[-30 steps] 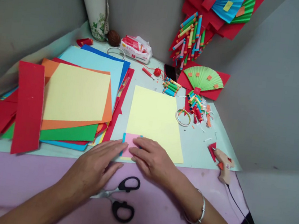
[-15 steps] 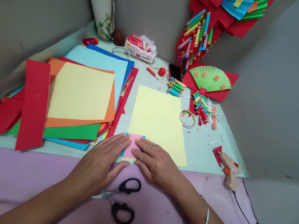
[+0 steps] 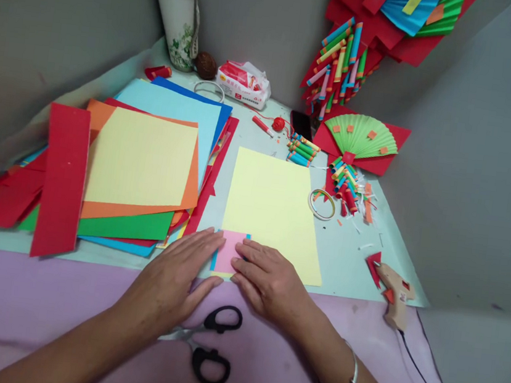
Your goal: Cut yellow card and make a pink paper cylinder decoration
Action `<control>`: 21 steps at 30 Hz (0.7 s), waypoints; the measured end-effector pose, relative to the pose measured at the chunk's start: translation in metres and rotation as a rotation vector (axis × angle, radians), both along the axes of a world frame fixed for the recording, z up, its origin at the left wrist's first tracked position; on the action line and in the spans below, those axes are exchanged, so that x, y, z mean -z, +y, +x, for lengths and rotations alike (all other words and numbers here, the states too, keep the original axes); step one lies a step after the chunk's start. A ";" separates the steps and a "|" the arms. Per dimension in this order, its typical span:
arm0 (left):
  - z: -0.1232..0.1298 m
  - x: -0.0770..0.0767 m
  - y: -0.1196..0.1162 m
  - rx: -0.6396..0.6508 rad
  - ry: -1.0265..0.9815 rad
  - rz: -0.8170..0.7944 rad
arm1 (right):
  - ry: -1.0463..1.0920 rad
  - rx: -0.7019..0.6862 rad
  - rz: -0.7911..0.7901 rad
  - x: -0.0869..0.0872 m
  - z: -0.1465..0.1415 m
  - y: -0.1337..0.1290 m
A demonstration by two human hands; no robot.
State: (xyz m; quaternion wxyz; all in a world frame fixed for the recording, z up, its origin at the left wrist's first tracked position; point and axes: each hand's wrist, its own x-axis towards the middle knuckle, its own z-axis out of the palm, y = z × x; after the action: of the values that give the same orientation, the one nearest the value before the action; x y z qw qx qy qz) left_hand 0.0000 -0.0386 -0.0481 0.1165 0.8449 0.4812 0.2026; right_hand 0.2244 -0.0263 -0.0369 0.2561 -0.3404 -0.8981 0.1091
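A small pink paper piece (image 3: pixel 230 252) with blue side edges lies over the lower left corner of a pale yellow sheet (image 3: pixel 273 200). My left hand (image 3: pixel 175 275) lies with its fingertips on the piece's left edge, thumb apart from the fingers. On the right edge rest the fingertips of my right hand (image 3: pixel 268 277), its fingers spread and lying flat. Neither hand grips anything. Just below them, black-handled scissors (image 3: pixel 213 345) lie spread on the purple cloth (image 3: pixel 123 361), their blades partly hidden by my left hand.
Stacked coloured papers (image 3: pixel 143 159) and a red strip (image 3: pixel 62 180) lie left. Tape (image 3: pixel 322 205), rolled paper tubes (image 3: pixel 302 150) and a green fan (image 3: pixel 359 137) are to the right, with a glue gun (image 3: pixel 394 292) at the far right. A cup (image 3: pixel 177 17) stands behind.
The whole view has shifted slightly, so things appear a little further right. Both hands keep nearly the same place on the pink piece.
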 end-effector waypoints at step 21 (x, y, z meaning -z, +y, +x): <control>-0.004 -0.004 0.013 -0.005 -0.004 0.017 | 0.022 0.037 -0.025 0.010 -0.024 -0.003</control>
State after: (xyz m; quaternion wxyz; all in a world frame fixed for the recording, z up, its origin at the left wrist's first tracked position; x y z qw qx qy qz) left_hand -0.0038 -0.0260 -0.0445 0.1098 0.8442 0.4813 0.2088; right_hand 0.2003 -0.0293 -0.0466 0.2636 -0.3588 -0.8874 0.1193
